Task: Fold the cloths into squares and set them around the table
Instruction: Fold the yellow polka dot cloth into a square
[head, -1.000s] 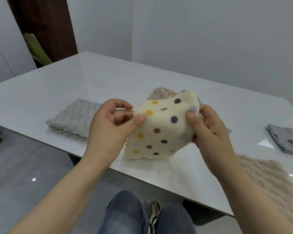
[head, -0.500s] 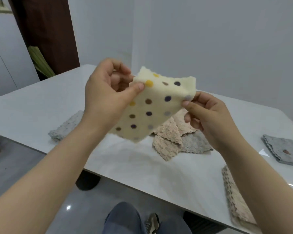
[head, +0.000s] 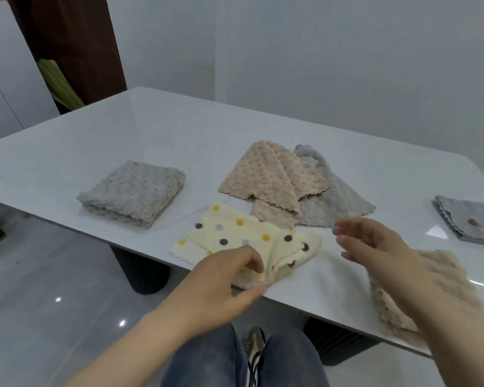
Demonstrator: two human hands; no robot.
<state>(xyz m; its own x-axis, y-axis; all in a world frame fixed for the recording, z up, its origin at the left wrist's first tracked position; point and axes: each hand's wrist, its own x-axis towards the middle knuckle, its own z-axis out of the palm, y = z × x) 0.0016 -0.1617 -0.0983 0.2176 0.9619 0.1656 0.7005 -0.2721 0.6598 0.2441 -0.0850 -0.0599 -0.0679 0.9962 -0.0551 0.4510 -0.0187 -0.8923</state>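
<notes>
A cream cloth with coloured dots [head: 235,233] lies folded and a little askew at the table's near edge. My left hand [head: 227,277] pinches its near right corner, thumb below and fingers above. My right hand [head: 375,244] hovers to the right of it, fingers spread and holding nothing. A folded grey textured cloth [head: 132,191] lies at the left. A loose beige cloth [head: 266,180] lies over a loose grey cloth [head: 336,202] in the middle.
A folded grey-blue cloth [head: 470,222] sits at the far right and a beige cloth [head: 419,297] lies partly under my right arm. The white table [head: 179,129] ends just in front of my knees; a dark pedestal [head: 143,272] stands below.
The dotted cloth came down from mid-air onto the table's near edge. My right hand let go of it and moved off to the right; my left hand kept its hold.
</notes>
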